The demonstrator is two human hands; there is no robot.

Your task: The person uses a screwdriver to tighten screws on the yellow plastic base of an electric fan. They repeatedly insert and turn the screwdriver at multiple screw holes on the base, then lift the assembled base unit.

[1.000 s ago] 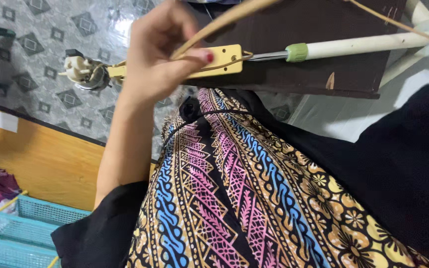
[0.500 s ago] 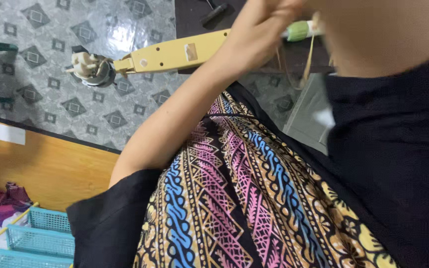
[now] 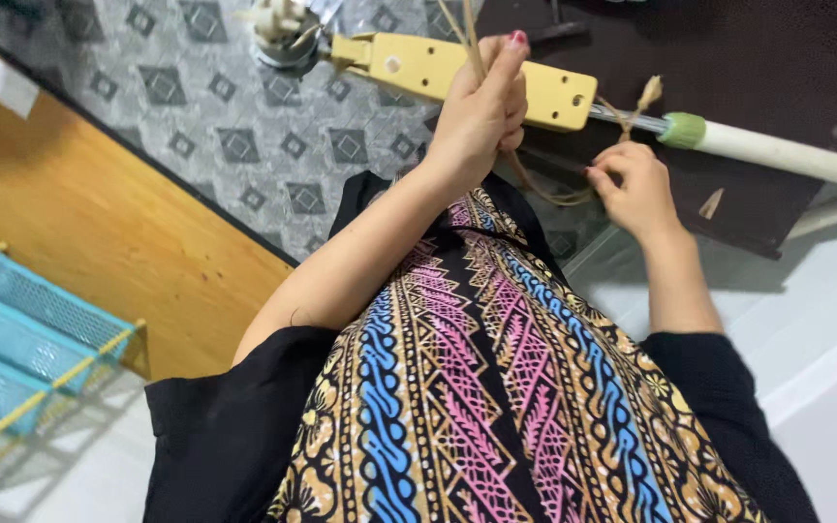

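A pale yellow flat bar (image 3: 418, 66) lies across a dark brown board (image 3: 738, 58). It joins a white pole (image 3: 787, 155) through a green collar (image 3: 682, 129). My left hand (image 3: 481, 111) is shut on thin tan fibre strands (image 3: 467, 34) and presses them against the bar. My right hand (image 3: 632, 189) pinches a loop of the same fibre (image 3: 549, 194) just below the bar's right end. A knotted bit of fibre (image 3: 643, 95) sits by the collar.
A white and metal fitting (image 3: 281, 27) caps the bar's left end above grey patterned floor tiles (image 3: 244, 145). A wooden panel (image 3: 118, 232) and teal mesh baskets (image 3: 12, 339) are at the left. Patterned cloth (image 3: 496, 387) covers my lap.
The view has swung, so both hands show now. My left hand has shifted along the yellow bar and holds strands upright. My right hand has dropped below the bar onto the fibre loop.
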